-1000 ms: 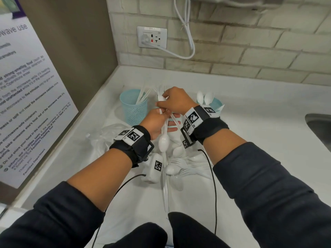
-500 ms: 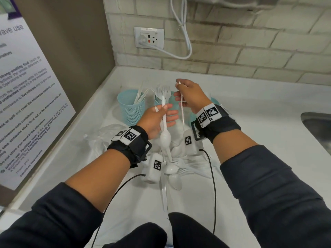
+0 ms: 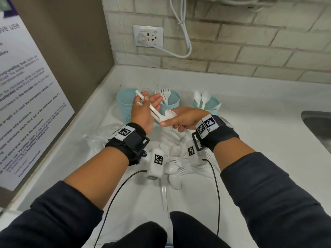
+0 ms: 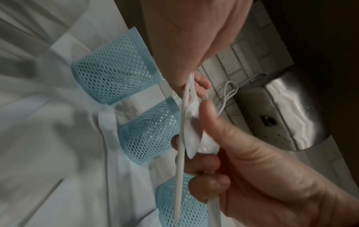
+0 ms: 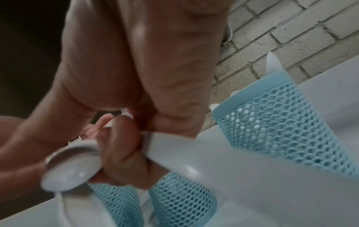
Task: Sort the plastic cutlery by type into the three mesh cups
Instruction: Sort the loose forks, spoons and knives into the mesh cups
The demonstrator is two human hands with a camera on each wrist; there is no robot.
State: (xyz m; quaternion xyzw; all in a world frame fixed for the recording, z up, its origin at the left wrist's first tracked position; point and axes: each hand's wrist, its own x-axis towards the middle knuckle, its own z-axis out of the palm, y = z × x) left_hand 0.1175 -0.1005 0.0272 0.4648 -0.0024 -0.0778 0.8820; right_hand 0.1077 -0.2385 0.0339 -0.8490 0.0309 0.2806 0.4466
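Observation:
Three light-blue mesh cups stand in a row at the back of the counter: the left cup [image 3: 125, 106], the middle cup [image 3: 171, 104] with forks, and the right cup [image 3: 207, 104] with spoons. My left hand [image 3: 148, 102], palm up in front of the left cup, holds the handle ends of two white pieces under its thumb. One is a spoon [image 3: 168, 115] lying slanted. My right hand [image 3: 169, 123] pinches that spoon's bowl [image 5: 71, 165] and also has another white piece [image 3: 184, 130] under its curled fingers. Loose white cutlery [image 3: 174, 165] lies below my wrists.
A crumpled clear bag [image 3: 105, 131] lies left of the pile. A side wall with a poster [image 3: 26, 97] stands close on the left. The brick wall behind carries a socket [image 3: 148, 35] and a white cable. A sink edge [image 3: 317, 122] is at the right.
My left hand rose toward the left cup and turned palm up, tilting the spoon from upright to slanted. My right hand came down from near the middle cup and took the spoon's bowl.

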